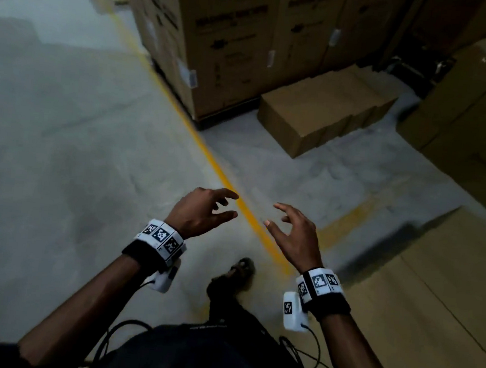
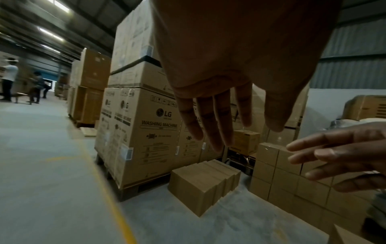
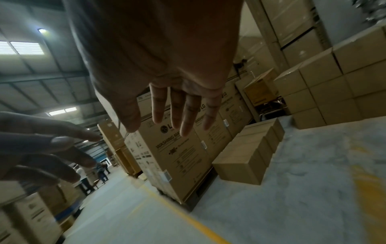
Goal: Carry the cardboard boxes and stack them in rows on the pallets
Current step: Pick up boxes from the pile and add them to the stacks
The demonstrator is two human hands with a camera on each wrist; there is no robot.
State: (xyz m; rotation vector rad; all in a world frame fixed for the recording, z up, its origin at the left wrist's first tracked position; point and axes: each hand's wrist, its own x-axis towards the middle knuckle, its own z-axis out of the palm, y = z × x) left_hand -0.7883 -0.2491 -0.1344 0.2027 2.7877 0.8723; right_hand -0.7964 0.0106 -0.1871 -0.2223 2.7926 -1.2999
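**Empty-handed, heading for the next box**

Warehouse floor (image 1: 65, 107) stretches grey ahead, crossed by a yellow line (image 1: 214, 157). Both hands hold nothing: the left hand (image 1: 200, 212) and right hand (image 1: 293, 233) hang spread, fingers loosely bent. A short row of boxes (image 1: 319, 114) lies on the floor beside the tall washing-machine cartons (image 1: 229, 34). A larger stack (image 1: 479, 117) already stands in rows at right, so the job looks partly done; the floor row is probably next.
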